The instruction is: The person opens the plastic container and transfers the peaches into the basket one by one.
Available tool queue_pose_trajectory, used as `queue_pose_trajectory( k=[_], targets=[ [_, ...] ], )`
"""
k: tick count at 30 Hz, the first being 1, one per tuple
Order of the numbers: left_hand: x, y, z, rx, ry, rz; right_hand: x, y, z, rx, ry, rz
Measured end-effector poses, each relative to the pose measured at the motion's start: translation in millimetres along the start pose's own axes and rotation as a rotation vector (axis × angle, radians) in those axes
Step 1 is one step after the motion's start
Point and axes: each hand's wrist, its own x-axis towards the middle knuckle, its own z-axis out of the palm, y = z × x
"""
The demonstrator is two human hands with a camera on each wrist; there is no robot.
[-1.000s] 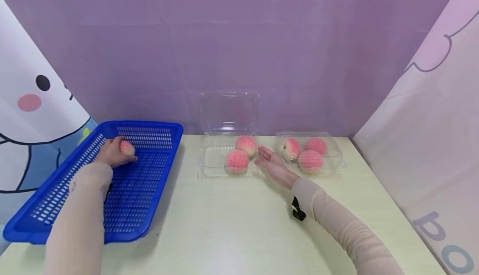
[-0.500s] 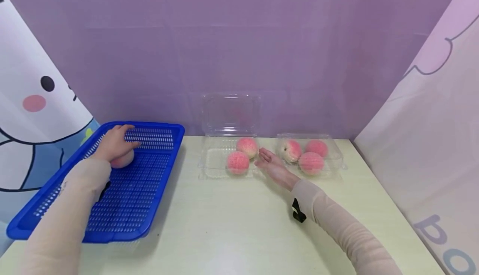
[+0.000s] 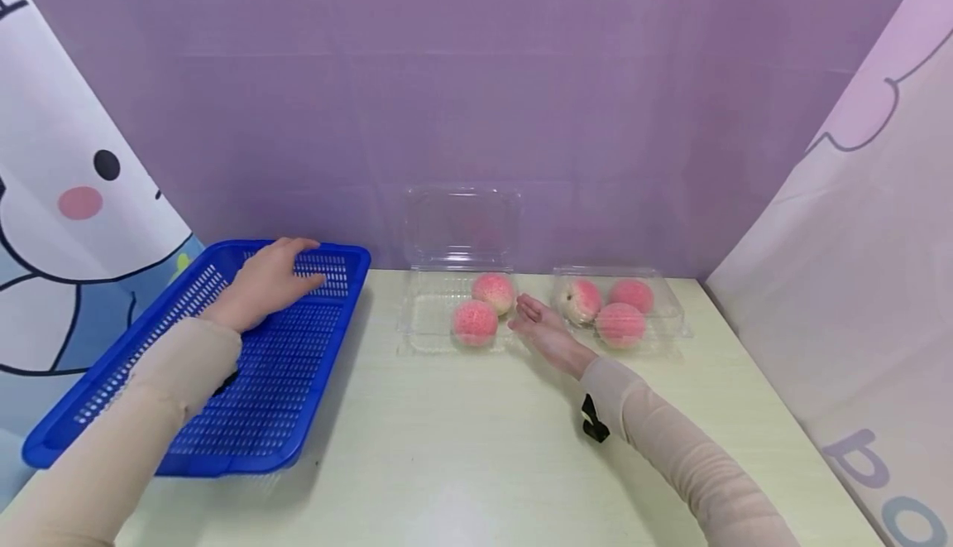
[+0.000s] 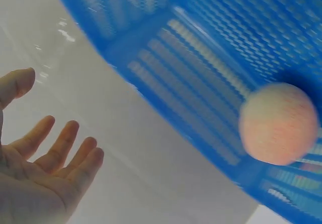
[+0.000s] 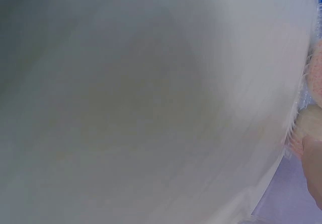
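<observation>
My left hand [image 3: 271,282] is over the far part of a blue plastic basket [image 3: 260,415], fingers spread and holding nothing. In the left wrist view a pale pink peach [image 4: 279,123] lies inside the basket, apart from the hand; the arm hides it from the head view. My right hand [image 3: 551,336] is held with fingers extended beside an open clear plastic clamshell box [image 3: 428,307]. Two pink peaches [image 3: 476,323] sit in that box's right half. Only a fingertip [image 5: 313,173] and parts of peaches show at the right wrist view's edge.
To the right stands a second clear clamshell box [image 3: 670,315], its lid lowered over three peaches [image 3: 620,325]. The open box's lid [image 3: 463,224] stands upright against a purple cloth backdrop [image 3: 476,100]. Printed curtains flank the pale table [image 3: 447,464].
My left hand has let go of the peach in the basket, then lifted and moved right toward the basket's far rim. The right hand stays in place.
</observation>
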Motion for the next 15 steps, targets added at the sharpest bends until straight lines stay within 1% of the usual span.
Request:
queue_pose_trajectory(
  k=[3,9,12,15],
  targets=[
    [-6.0,18.3,0.4,0.006,-0.006,0.031,0.1,0,0,-0.019,-0.014,-0.007],
    [-13.5,54.9,3.3,0.010,-0.010,0.094,0.0,-2,0,0.000,-0.027,-0.001],
    [-16.4,72.7,6.4,-0.034,-0.014,0.113,-0.9,-2,1,-0.011,-0.017,0.005],
    [-18.0,89.8,11.1,-0.111,-0.016,0.141,-1.0,-1,1,-0.022,-0.010,0.013]
  ],
)
